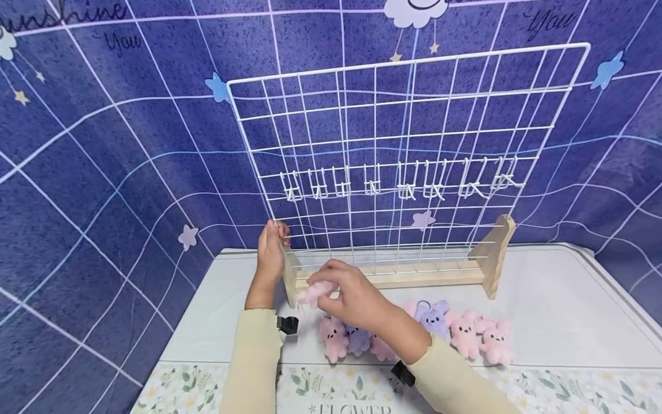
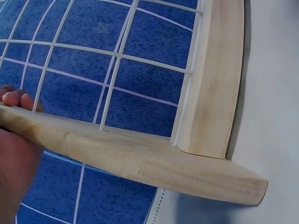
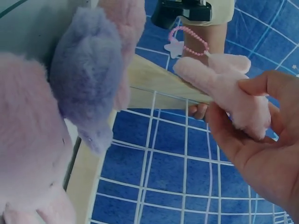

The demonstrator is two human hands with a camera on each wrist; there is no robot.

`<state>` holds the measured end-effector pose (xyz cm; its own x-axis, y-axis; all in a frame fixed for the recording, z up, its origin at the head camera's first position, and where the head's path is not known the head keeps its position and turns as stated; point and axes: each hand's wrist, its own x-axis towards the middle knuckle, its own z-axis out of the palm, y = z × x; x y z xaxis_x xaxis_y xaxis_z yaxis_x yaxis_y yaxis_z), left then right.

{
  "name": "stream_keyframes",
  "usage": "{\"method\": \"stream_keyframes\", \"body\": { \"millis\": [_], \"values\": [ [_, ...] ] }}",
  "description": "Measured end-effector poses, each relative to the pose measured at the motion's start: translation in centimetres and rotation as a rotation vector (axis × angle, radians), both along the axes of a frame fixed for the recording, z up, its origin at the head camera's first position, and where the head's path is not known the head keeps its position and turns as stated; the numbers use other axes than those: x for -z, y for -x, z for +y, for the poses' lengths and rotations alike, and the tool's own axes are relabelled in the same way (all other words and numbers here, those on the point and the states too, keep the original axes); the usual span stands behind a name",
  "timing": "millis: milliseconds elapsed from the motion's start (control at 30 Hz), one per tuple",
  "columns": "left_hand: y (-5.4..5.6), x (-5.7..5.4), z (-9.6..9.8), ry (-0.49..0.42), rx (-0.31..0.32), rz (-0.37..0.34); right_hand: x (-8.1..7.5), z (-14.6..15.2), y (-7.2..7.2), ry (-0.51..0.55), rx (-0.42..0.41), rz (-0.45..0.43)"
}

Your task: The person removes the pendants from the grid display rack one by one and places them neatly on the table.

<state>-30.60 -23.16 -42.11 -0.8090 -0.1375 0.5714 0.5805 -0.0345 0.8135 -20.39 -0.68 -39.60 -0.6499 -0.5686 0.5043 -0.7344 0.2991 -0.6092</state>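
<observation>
My left hand [image 1: 270, 253] grips the left wooden side post [image 2: 93, 144] of a white wire grid rack [image 1: 374, 138]. Its fingers show behind the post and the palm in front in the left wrist view. My right hand [image 1: 357, 293] pinches a pink plush bunny keychain [image 3: 233, 88] between thumb and fingers, in front of the rack's lower left corner. From the bunny hangs a pink bead loop [image 3: 189, 39] with a pale star charm [image 3: 174, 47]. Below the right hand lie more plush toys, among them a pink one [image 1: 335, 339] and a purple one [image 1: 434, 317].
Several white wire hooks [image 1: 372, 181] hang in a row across the grid. A wooden bar [image 1: 429, 279] joins the two side posts at the base. Blue patterned cloth [image 1: 129, 230] stands behind. The white mat [image 1: 558, 310] has a floral front border [image 1: 331, 382].
</observation>
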Motion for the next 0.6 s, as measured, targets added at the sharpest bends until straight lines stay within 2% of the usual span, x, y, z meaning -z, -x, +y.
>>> {"method": "stream_keyframes", "body": {
  "millis": [133,333,600],
  "values": [
    [-0.1,-0.1,0.1,-0.001,-0.001,-0.002,0.3,-0.2,0.2,-0.036,-0.026,-0.042],
    [0.0,-0.1,0.1,-0.010,-0.006,-0.007,0.6,-0.3,0.3,-0.069,-0.010,-0.114],
    [-0.1,-0.1,0.2,-0.010,-0.009,-0.009,1.2,-0.8,0.5,-0.141,-0.020,-0.067]
  ]
}}
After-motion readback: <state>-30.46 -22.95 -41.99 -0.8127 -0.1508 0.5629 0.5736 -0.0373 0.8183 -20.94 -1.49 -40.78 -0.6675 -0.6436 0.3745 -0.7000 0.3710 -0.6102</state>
